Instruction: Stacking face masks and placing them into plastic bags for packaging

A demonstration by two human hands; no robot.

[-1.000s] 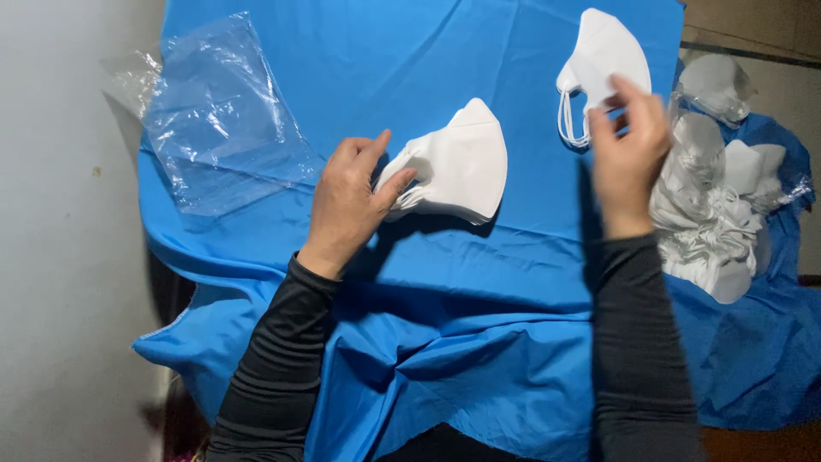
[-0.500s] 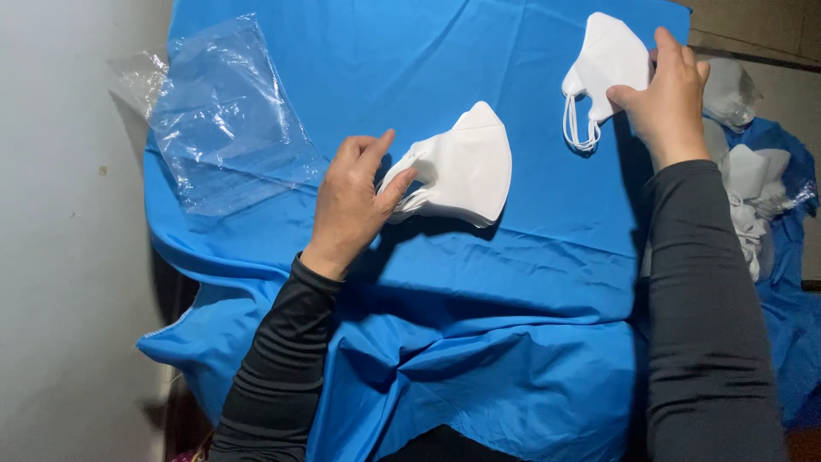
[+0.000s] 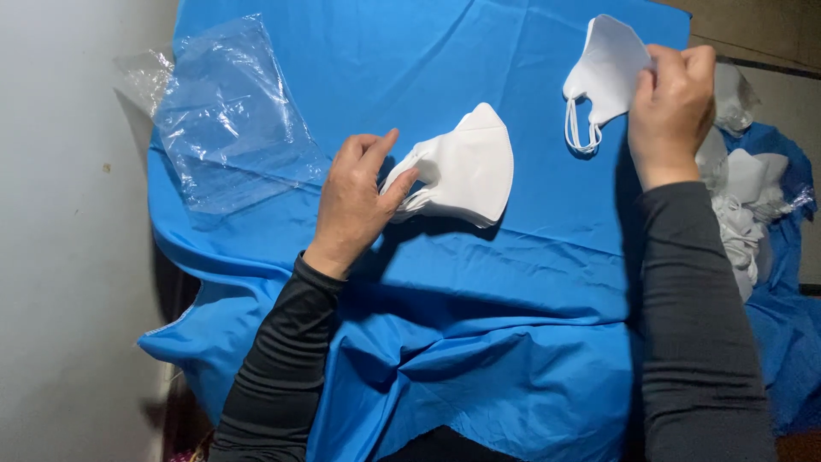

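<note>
Left hand: I see my left hand point(image 3: 355, 201) at centre frame, thumb and forefinger pinching the near edge of the stack of folded white masks point(image 3: 466, 167); the other fingers lie spread on the cloth.
Stack: it rests flat on the blue cloth point(image 3: 479, 342), just right of that hand, with several layered edges showing at its left side; how many I cannot tell.
Right hand: my right hand point(image 3: 671, 107) is at upper right, fingers curled and pressed on the right edge of a single white mask point(image 3: 603, 68), gripping it.
Single mask: held over the cloth's top right, ear loops hanging from its lower left; well apart from the stack, not yet joined to it.
Clear plastic bag: a clear plastic bag point(image 3: 227, 115) lies flat at upper left, partly off the cloth's edge, and looks empty as far as I can see.
Loose pile: a heap of loose white masks point(image 3: 748, 201) sits at the right edge, partly behind my right forearm.
Progress, my judgement: some masks are already gathered into the stack, one is in hand, plenty remain in the heap, and nothing appears bagged yet.
</note>
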